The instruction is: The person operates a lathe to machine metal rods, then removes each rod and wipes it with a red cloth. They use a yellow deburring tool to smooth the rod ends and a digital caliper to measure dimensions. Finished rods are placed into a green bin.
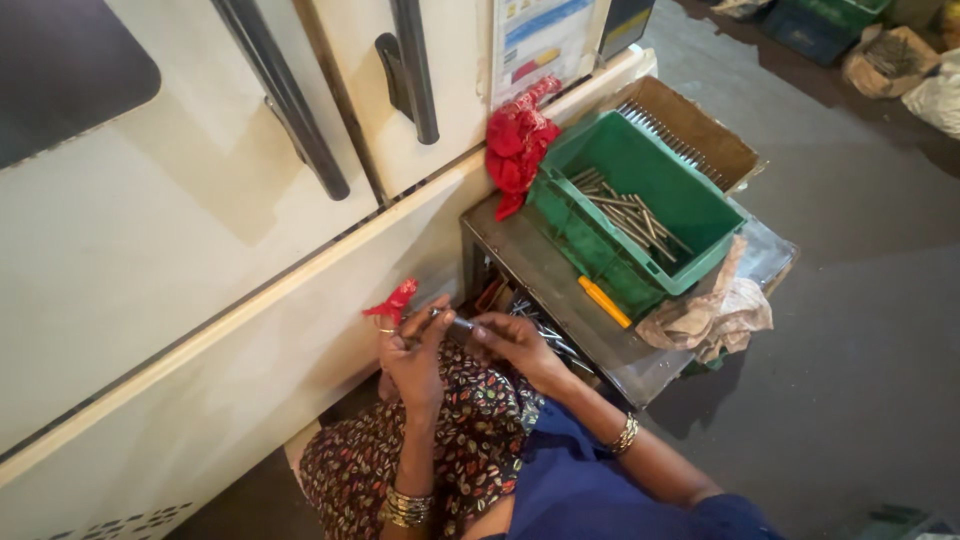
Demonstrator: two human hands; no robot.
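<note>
My left hand (412,352) is raised in front of me, fingers closed around a small metal pin (452,322); a red cloth strip (395,302) is wrapped on one of its fingers. My right hand (512,342) pinches the other end of the same pin from the right. Both hands sit over my lap, which is covered by patterned cloth (455,440). Just behind them an open dark metal box (530,290) shows more metal parts inside.
A green plastic crate (590,235) with several metal rods stands on the box, beside an orange-handled tool (604,301), a crumpled brown paper (712,312) and a red cloth (517,148). A cream machine cabinet (200,230) fills the left. Grey floor lies to the right.
</note>
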